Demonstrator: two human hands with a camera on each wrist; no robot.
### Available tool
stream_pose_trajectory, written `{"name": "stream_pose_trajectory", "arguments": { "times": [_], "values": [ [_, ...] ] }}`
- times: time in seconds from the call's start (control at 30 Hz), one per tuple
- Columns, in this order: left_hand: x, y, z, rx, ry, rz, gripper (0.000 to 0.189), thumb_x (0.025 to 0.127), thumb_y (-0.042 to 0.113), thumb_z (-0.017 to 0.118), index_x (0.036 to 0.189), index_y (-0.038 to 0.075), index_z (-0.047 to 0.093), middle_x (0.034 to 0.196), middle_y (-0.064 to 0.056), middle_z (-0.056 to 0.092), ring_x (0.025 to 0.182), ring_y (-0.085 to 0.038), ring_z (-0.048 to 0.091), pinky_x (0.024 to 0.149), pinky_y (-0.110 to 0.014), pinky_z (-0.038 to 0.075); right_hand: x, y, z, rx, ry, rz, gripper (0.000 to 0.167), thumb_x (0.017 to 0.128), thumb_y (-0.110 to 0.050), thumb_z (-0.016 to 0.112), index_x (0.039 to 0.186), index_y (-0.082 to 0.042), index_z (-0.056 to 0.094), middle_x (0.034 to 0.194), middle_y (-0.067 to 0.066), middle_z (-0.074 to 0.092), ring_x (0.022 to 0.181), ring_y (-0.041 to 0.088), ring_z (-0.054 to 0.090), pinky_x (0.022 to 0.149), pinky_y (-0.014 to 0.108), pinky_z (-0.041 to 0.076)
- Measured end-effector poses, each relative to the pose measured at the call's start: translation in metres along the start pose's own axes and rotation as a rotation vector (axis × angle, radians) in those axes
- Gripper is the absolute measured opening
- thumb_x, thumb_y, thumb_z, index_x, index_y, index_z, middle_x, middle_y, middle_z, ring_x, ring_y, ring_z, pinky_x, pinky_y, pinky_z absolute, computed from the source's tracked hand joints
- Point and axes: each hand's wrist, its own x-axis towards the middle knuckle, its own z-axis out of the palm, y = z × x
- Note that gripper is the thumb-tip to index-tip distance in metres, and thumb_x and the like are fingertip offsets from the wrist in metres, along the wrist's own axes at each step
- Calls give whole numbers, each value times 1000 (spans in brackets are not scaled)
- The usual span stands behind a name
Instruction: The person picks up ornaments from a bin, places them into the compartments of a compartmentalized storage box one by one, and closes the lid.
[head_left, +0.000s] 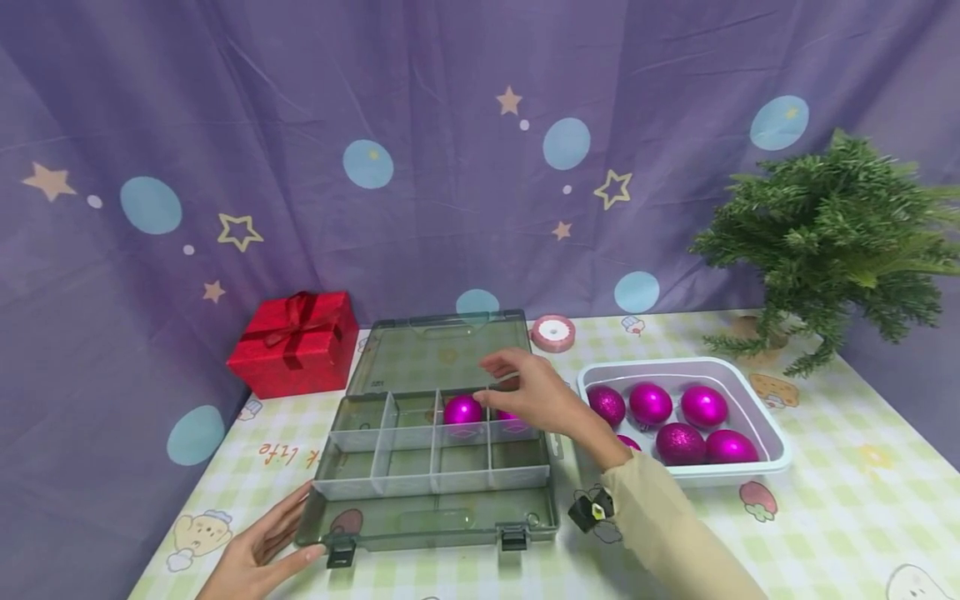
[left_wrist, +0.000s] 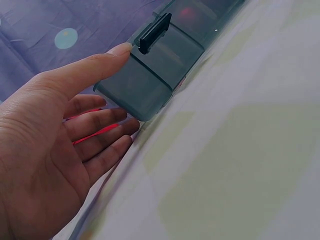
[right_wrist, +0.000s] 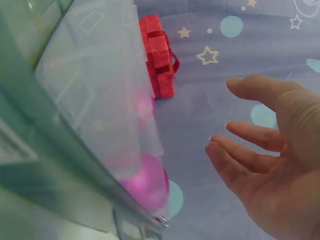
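A dark translucent divided box [head_left: 442,542] stands with its lid [head_left: 420,367] laid back. In its back row, one shiny magenta bauble [head_left: 462,410] sits in the third compartment from the left. Another magenta bauble [right_wrist: 149,185] is in the compartment at the right end, partly hidden by my hand in the head view. My right hand [head_left: 536,396] hovers over that back right corner, fingers spread and holding nothing. At the front left corner, my left hand [left_wrist: 65,130] rests its thumb near a black latch [left_wrist: 155,33], its loosely extended fingers along the box's side.
Right of the box, a white tray [head_left: 776,454] holds several magenta baubles, some glittery. A red gift box [head_left: 292,354] stands at the back left. A ribbon roll [head_left: 553,333] lies behind the box. An artificial fir tree [head_left: 832,233] stands at the back right.
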Motion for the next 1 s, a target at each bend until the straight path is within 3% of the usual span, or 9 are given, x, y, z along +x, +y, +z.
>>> {"name": "stream_pose_trajectory", "arguments": {
  "times": [0.37, 0.5, 0.8, 1.0],
  "values": [
    [1, 0, 0, 2, -1, 6, 83, 97, 36, 76, 163, 9, 34, 161, -22, 37, 143, -45, 42, 105, -41, 51, -27, 2, -45, -94, 80, -73, 45, 90, -14, 82, 129, 3, 66, 123, 15, 69, 111, 31, 66, 96, 44, 57],
    [0, 0, -1, 2, -3, -3, 83, 96, 37, 76, 163, 9, 33, 161, -22, 37, 143, -46, 41, 106, -44, 50, -38, 9, -64, -124, 124, -43, 43, 89, -13, 83, 127, 1, 68, 122, 14, 69, 110, 32, 66, 95, 44, 57],
    [0, 2, -1, -3, -6, -1, 83, 97, 36, 76, 163, 10, 34, 161, -21, 37, 143, -45, 41, 95, -19, 49, -64, 29, -95, -172, 160, 41, 39, 92, -15, 81, 125, 1, 68, 120, 15, 69, 112, 36, 67, 95, 47, 57],
    [0, 1, -1, 0, -9, 3, 82, 97, 36, 75, 163, 10, 34, 161, -21, 38, 143, -45, 41, 94, -18, 49, -76, 42, -105, -180, 152, 86, 42, 92, -17, 81, 125, 4, 66, 120, 20, 69, 112, 38, 66, 94, 50, 57]
  ]
}}
